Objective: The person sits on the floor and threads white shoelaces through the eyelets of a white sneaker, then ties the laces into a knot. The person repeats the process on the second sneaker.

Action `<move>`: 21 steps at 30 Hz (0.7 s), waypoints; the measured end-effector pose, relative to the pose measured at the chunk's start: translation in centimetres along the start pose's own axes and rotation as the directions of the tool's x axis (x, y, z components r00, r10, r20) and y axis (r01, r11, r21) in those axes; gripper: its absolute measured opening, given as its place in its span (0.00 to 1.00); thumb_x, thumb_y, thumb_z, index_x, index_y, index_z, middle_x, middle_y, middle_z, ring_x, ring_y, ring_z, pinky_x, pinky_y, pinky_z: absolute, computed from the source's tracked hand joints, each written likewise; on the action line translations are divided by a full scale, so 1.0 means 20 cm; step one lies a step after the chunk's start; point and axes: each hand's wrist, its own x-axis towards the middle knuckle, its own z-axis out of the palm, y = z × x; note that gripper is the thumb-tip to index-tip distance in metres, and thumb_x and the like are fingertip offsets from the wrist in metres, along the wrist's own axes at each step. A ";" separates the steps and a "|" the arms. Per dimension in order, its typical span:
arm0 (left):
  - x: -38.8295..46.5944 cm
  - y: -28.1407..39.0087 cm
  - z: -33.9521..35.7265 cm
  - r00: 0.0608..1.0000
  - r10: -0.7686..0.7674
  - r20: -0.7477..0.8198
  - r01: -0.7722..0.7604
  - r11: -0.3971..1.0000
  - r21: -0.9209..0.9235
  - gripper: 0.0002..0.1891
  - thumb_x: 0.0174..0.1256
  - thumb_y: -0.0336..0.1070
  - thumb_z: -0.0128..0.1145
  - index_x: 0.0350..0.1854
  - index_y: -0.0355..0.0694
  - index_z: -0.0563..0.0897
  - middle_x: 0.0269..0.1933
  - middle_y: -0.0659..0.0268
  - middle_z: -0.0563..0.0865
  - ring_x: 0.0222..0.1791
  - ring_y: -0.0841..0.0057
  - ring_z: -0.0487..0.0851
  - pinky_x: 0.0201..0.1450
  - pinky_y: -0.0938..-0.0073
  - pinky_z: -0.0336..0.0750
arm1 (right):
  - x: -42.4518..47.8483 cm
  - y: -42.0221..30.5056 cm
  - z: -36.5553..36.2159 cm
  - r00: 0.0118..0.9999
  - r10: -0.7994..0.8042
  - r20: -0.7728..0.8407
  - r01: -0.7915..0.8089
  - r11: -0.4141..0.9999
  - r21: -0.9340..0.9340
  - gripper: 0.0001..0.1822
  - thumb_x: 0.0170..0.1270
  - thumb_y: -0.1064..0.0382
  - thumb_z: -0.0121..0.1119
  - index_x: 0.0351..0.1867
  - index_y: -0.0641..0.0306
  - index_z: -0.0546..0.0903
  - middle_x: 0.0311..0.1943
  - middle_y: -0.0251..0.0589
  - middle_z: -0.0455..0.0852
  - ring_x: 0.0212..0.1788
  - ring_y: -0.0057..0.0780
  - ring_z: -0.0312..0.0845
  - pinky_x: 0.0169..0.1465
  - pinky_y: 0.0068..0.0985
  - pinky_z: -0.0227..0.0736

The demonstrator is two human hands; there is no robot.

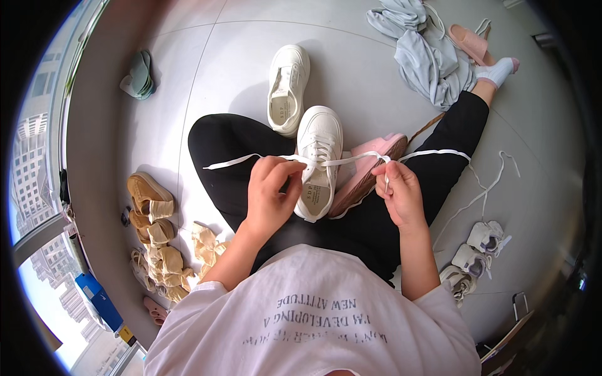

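A white sneaker (321, 136) rests between my legs, its toe pointing away from me. White shoelace (345, 161) runs through its lower eyelets. My right hand (400, 190) pinches one length of this lace right of the shoe, holding it off to the side. My left hand (275, 190) has thumb and fingertips together at the left eyelet edge; whether they grip the lace or the shoe's edge is hidden. A loose lace end (230, 163) lies across my left trouser leg. Beyond stands a second white sneaker (287, 89), no lace visible in it.
Beside the sneaker is a pink slide (369, 176) with a brown sole. White lace (439, 152) crosses my right trouser leg. Grey cloth (428, 61) lies near my socked foot (496, 70). Tan shoes (149, 192) and crumpled paper (167, 261) sit left, several grey-white shoes (472, 258) right.
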 end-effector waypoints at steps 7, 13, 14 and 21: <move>-0.08 0.02 0.23 0.979 -0.076 0.189 0.025 0.966 0.258 0.08 0.52 0.31 0.65 0.35 0.43 0.86 0.34 0.63 0.79 0.38 0.63 0.78 0.43 0.64 0.71 | 0.04 0.24 0.14 0.993 -0.039 -0.111 -0.016 0.892 -0.451 0.07 0.72 0.67 0.57 0.44 0.68 0.82 0.33 0.32 0.83 0.33 0.16 0.77 0.40 0.17 0.76; -0.09 -0.04 0.30 0.978 -0.125 0.165 0.084 0.969 0.233 0.08 0.51 0.32 0.66 0.34 0.43 0.87 0.33 0.64 0.79 0.38 0.64 0.79 0.43 0.64 0.70 | 0.11 0.29 0.13 0.984 -0.168 -0.059 0.095 0.775 -0.624 0.04 0.68 0.72 0.57 0.41 0.69 0.81 0.32 0.36 0.85 0.34 0.21 0.81 0.41 0.22 0.77; -0.09 -0.04 0.30 0.979 -0.132 0.154 0.096 0.970 0.225 0.08 0.50 0.32 0.66 0.34 0.43 0.88 0.33 0.64 0.79 0.38 0.64 0.79 0.43 0.64 0.70 | 0.11 0.29 0.13 0.983 -0.177 -0.054 0.104 0.770 -0.630 0.04 0.67 0.72 0.58 0.40 0.69 0.81 0.31 0.38 0.85 0.33 0.23 0.81 0.40 0.23 0.77; -0.09 -0.06 0.30 0.978 -0.124 0.168 0.091 0.977 0.193 0.09 0.49 0.31 0.67 0.35 0.43 0.88 0.33 0.64 0.79 0.37 0.64 0.79 0.43 0.64 0.70 | 0.14 0.28 0.16 0.971 -0.239 0.006 0.165 0.647 -0.744 0.04 0.68 0.72 0.59 0.41 0.68 0.81 0.32 0.33 0.85 0.33 0.16 0.79 0.39 0.18 0.76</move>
